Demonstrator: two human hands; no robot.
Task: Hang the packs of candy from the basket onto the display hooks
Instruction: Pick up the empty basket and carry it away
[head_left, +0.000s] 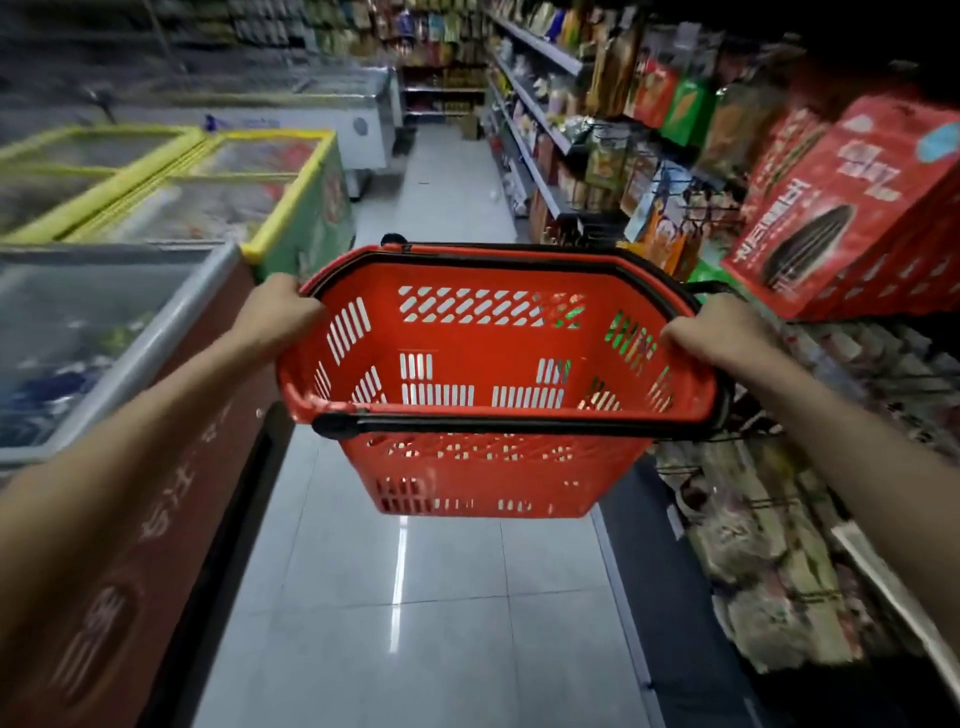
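Observation:
A red plastic shopping basket (467, 457) with black handles folded down hangs in the air over the aisle floor, tilted toward me. I see no candy packs inside it. My left hand (280, 312) grips its left rim and my right hand (711, 332) grips its right rim. Wire display hooks (696, 202) with hanging packs stick out from the shelving on the right, beyond the basket. More hooks with pale packs (769, 525) hang lower down at the right.
Chest freezers with glass lids line the left side (130, 291), one with a yellow frame (291, 208). Shelves of goods run along the right, with red boxes (857, 208) stacked near my right hand. The tiled aisle floor (441, 597) stretches ahead.

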